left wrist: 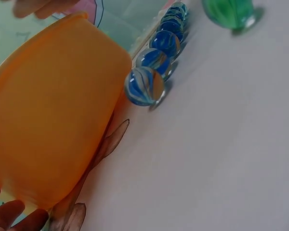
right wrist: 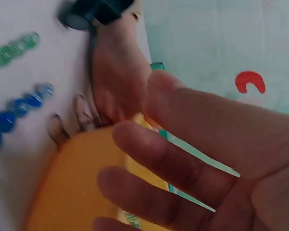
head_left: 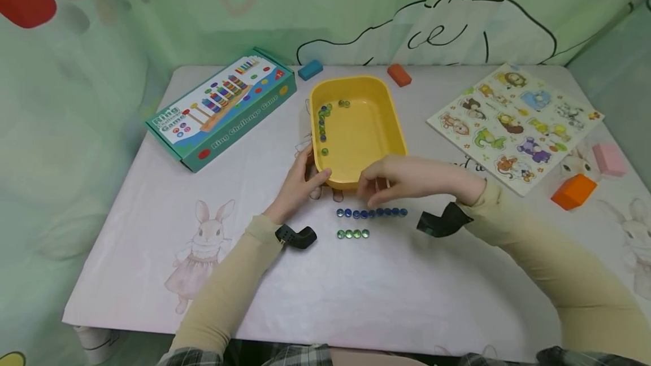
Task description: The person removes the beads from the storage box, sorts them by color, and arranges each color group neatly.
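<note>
The rows of marbles could be scattered if the right hand is swept low across them, since the blue row lies just below its fingertips and nothing stops the marbles from rolling. The tub could also be nudged into the blue row, which sits just beside its near wall, if it is pushed by the left hand; the marbles inside would then roll about as well.

The tub is gripped at its near left corner by the left hand, thumb over the rim. The right hand is held at the tub's near rim with fingers loosely spread; nothing can be seen between them, though whether a marble is hidden there cannot be told.

The tub is yellow, rectangular with rounded corners, standing mid-bench, with a few green and blue marbles along its left wall. A short green row lies below the blue one.
</note>
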{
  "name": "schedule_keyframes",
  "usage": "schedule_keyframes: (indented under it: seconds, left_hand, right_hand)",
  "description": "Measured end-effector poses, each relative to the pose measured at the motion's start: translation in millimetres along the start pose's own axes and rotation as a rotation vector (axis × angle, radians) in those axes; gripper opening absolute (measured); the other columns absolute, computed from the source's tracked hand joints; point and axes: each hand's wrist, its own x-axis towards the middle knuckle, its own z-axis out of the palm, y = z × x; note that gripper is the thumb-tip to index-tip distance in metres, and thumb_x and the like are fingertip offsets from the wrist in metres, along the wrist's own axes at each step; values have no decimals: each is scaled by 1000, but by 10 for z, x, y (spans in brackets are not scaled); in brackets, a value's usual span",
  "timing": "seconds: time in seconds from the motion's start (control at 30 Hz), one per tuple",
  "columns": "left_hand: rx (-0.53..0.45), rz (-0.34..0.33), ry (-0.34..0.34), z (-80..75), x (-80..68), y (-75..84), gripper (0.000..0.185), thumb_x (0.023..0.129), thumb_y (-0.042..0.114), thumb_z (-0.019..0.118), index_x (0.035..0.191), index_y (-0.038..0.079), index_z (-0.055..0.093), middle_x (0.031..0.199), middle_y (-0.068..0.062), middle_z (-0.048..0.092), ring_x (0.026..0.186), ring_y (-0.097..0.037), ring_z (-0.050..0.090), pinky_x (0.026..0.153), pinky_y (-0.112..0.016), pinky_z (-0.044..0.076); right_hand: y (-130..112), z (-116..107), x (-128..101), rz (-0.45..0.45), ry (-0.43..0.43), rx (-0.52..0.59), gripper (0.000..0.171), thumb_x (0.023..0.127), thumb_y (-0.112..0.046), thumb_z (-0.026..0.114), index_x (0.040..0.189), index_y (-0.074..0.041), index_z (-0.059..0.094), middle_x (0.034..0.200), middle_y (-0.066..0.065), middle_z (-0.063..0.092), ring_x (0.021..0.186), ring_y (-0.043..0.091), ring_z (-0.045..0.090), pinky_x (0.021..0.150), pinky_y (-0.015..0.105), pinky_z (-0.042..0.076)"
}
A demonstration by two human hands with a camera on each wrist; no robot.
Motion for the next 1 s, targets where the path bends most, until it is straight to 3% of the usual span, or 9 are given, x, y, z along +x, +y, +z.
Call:
schedule_keyframes:
  seconds: [0.2, 0.37, 0.5, 0.73, 1.0]
  left_hand:
    - [24, -5, 16, 13, -2, -63, 73, 90, 36, 57, 148, 24, 15, 146, -1, 33, 135, -14, 27, 114, -39, 15]
    - [1, -1, 10, 15, 2, -37, 73, 90, 34, 57, 148, 20, 15, 144, -4, 35, 129, -16, 33, 113, -39, 19]
    - [-9, 1, 6, 7, 4, -23, 73, 91, 32, 57, 148, 18, 15, 145, -5, 34, 127, -17, 34, 113, -39, 21]
    - [-4, 6, 3, 3, 7, -16, 72, 91, 31, 57, 148, 18, 15, 145, -6, 33, 129, -17, 36, 112, -38, 23]
    - [8, 11, 1, -7, -1, -22, 74, 90, 38, 57, 148, 22, 15, 146, -6, 33, 130, -15, 35, 112, -35, 24]
  right_hand:
    - [85, -267, 218, 36, -9, 15, 16, 87, -18, 65, 98, -8, 63, 83, -1, 59, 80, 14, 51, 72, 29, 45]
    - [176, -391, 441, 107, 13, 25, 18, 88, -16, 62, 102, -6, 63, 87, 3, 60, 81, 17, 52, 72, 29, 45]
    - [269, -408, 616, 172, 47, 32, 18, 88, -17, 62, 103, -7, 64, 88, 4, 60, 79, 19, 53, 71, 29, 46]
    - [415, -369, 889, 201, 123, 20, 15, 89, -17, 62, 101, -8, 64, 88, 6, 59, 78, 19, 51, 68, 27, 44]
    - [546, -346, 1135, 252, 120, -36, 16, 88, -17, 63, 102, -9, 64, 88, 7, 59, 79, 19, 50, 69, 26, 42]
